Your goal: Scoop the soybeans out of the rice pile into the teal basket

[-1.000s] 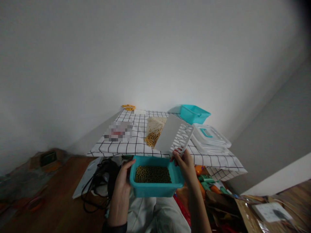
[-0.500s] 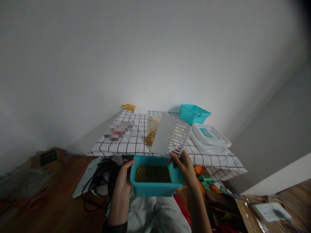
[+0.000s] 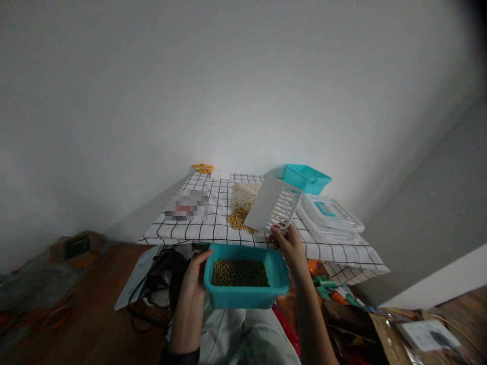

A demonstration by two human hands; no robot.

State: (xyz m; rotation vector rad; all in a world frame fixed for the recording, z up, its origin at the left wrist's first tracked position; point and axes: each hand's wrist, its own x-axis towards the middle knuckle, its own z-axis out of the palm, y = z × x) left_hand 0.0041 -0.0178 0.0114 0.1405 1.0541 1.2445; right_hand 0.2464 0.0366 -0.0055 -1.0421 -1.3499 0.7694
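My left hand [image 3: 193, 284] is closed on the left rim of a teal plastic bin [image 3: 243, 298], held above my lap in front of the table. Small green beans [image 3: 239, 274], probably mung beans, cover its bottom. My right hand [image 3: 289, 248] pinches the lower right corner of a thin white plastic panel [image 3: 262, 203], which has a row of slots along its right side. The panel is tilted, above the front of the table and apart from the bin. Behind its left edge lie yellow beans [image 3: 239, 218] and a clear plastic bag [image 3: 242, 191], partly hidden.
A checked cloth [image 3: 216, 230] covers the table. Another teal bin [image 3: 306, 178] stands at the back right, behind stacked clear lids [image 3: 331, 213]. An orange-yellow item [image 3: 203, 168] lies at the back left. Black cables [image 3: 152, 299] and a paper bag [image 3: 384, 329] are below.
My right hand has lifted the white panel slightly up and to the right, away from the bin. More yellow beans show on the table. My left hand and the bin stay put.
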